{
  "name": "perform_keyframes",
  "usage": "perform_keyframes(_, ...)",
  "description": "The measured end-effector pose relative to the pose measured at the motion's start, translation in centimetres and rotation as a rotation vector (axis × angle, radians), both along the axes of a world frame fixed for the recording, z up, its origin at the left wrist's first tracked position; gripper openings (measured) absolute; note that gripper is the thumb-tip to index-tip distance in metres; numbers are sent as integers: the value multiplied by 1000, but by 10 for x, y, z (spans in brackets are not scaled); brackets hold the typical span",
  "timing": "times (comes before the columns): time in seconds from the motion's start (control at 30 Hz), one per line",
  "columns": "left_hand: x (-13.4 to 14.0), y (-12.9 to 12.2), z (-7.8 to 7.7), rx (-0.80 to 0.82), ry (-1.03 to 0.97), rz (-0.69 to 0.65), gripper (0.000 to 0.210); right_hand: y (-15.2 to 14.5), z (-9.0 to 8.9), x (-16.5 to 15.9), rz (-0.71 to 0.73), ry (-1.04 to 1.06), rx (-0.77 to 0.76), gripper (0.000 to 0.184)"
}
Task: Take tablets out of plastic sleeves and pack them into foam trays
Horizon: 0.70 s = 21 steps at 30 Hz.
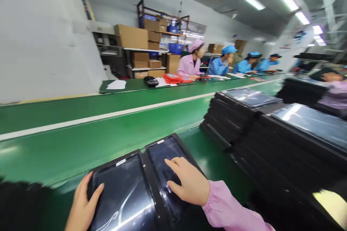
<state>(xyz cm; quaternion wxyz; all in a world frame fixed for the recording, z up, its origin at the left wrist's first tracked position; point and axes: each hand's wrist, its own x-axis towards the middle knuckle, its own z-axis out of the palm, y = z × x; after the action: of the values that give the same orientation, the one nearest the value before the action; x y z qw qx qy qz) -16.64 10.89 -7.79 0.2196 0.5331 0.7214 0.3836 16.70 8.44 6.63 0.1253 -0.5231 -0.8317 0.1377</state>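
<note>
In front of me a black foam tray [148,173] bears two dark, glossy flat panels side by side. The left panel [121,191] and the right panel [168,155] each have a small white label at the far edge, and shiny clear film seems to cover them. My left hand [84,202] lies at the tray's left edge, thumb and fingers spread apart, the thumb over the left panel. Over the right panel is my right hand [188,184], in a pink sleeve, its fingers stretched and apart. Whether its fingertips touch the film I cannot tell.
Tall stacks of black trays [241,137] with filmed panels on top stand to the right. A green conveyor belt [162,115] runs beyond. Several co-workers [189,65] sit along its far side, near orange items [173,78]. Dark material [21,205] lies at lower left.
</note>
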Motion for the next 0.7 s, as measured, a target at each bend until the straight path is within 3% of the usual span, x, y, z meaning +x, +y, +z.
perform_keyframes(0.1,-3,1,4,36,-59,-96,69,31,8,-33,120,-145,-43,49)
perform_keyframes(0.2,-12,0,12,4,-84,-179,64,70,6,-65,187,-158,24,40)
perform_keyframes(0.4,-21,-4,26,-89,-93,-270,75,124,-49,-115,212,51,111,37)
perform_keyframes(0.53,-24,-12,6,-43,-105,-233,73,121,-68,-117,238,107,112,30)
perform_keyframes(0.63,-33,-9,-20,63,-97,-155,63,116,-62,-108,183,145,159,41)
perform_keyframes(0.7,-36,2,-25,119,-56,-169,57,115,-53,-98,93,177,213,42)
